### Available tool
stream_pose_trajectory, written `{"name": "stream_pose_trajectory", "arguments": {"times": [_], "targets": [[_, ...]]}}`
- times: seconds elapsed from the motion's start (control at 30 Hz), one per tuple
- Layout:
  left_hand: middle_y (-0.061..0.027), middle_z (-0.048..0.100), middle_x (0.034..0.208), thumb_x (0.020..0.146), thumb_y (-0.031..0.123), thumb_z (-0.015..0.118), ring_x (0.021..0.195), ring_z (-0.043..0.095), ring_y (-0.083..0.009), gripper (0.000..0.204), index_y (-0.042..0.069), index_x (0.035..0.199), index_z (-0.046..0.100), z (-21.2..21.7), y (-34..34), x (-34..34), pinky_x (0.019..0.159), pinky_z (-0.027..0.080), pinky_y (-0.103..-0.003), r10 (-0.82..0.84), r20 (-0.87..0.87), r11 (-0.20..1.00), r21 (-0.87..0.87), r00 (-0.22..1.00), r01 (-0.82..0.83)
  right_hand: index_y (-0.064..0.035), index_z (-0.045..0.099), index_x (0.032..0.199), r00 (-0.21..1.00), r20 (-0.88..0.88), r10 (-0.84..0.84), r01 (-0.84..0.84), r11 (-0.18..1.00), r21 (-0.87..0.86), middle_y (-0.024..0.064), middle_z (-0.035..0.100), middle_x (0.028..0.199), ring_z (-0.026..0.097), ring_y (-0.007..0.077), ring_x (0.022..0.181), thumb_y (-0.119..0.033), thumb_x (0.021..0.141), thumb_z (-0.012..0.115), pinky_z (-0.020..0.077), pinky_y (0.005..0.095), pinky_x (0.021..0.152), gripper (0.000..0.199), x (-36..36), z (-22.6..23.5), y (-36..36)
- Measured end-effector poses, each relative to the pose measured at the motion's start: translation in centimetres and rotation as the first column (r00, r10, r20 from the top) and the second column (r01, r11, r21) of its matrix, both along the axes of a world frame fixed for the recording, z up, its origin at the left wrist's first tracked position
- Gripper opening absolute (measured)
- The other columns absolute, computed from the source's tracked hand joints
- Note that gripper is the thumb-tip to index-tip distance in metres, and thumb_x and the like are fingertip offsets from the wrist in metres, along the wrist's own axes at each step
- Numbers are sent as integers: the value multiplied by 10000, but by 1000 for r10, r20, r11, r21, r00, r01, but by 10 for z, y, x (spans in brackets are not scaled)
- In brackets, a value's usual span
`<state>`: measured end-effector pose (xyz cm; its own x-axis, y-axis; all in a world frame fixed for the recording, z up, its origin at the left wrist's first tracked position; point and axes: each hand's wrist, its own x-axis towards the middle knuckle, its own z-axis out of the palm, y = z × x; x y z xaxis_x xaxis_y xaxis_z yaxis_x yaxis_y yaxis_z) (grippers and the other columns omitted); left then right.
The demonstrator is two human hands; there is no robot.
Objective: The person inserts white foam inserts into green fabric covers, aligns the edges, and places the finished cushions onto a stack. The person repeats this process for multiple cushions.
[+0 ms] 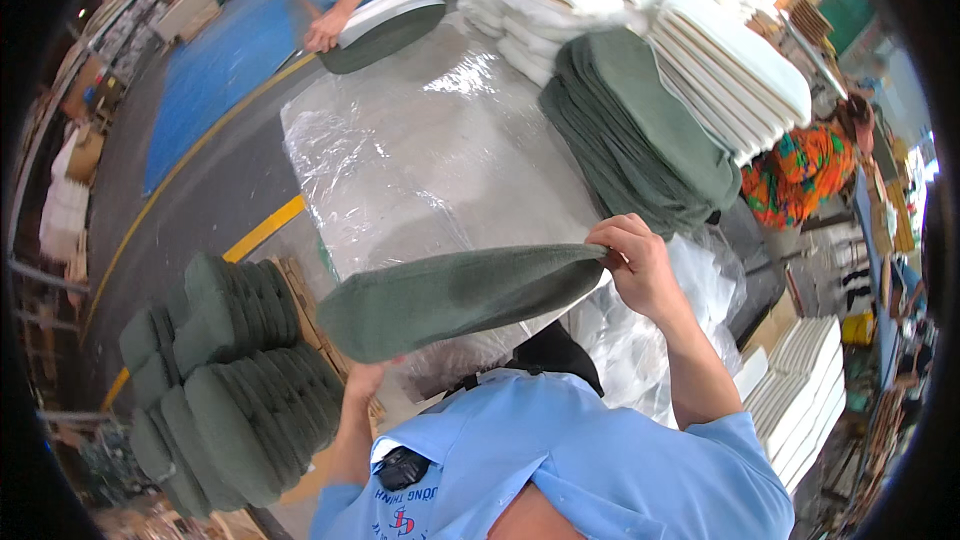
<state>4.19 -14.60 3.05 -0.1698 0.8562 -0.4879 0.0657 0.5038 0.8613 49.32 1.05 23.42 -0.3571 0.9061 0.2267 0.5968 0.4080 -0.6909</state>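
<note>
A long dark green fabric cushion cover [465, 298] stretches across in front of me, above the near edge of the plastic-covered table. My right hand [635, 265] pinches its right end between thumb and fingers. Under the cover's left end is my left hand [372, 376], gripping its lower edge; most of its fingers are hidden behind the fabric. A stack of green covers [640, 120] lies past my right hand, at the table's right side.
Clear plastic sheeting [400, 155] lies over the table. White foam pads [735, 65] are piled at the far right, with more white pads [800, 390] near right. Green cushions [235, 420] stand in rows at left. Across the table, a co-worker's hand [328, 30] holds a white pad with green fabric.
</note>
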Motion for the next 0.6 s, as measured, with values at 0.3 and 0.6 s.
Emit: {"name": "stream_pose_trajectory", "arguments": {"times": [0.3,0.6], "targets": [[-95,760,1117,954,120,725,1035,706,-228,309,-17,1231,709,-1,-51,1,971,548,-363,87,96,982,-173,992,-69,-80,791,978,991,-133,-24,17,999,-52,63,736,1057,674,261,976,145,754,667,578,380,826,341,15,-17,-77],[-96,757,1111,1021,155,671,1040,707,-211,287,-14,1251,699,77,8,-82,975,547,-354,-472,-604,881,-285,642,378,-80,804,1041,954,-272,-126,101,989,-104,79,708,1073,700,239,937,169,796,651,582,350,777,382,7,-29,-93]]}}
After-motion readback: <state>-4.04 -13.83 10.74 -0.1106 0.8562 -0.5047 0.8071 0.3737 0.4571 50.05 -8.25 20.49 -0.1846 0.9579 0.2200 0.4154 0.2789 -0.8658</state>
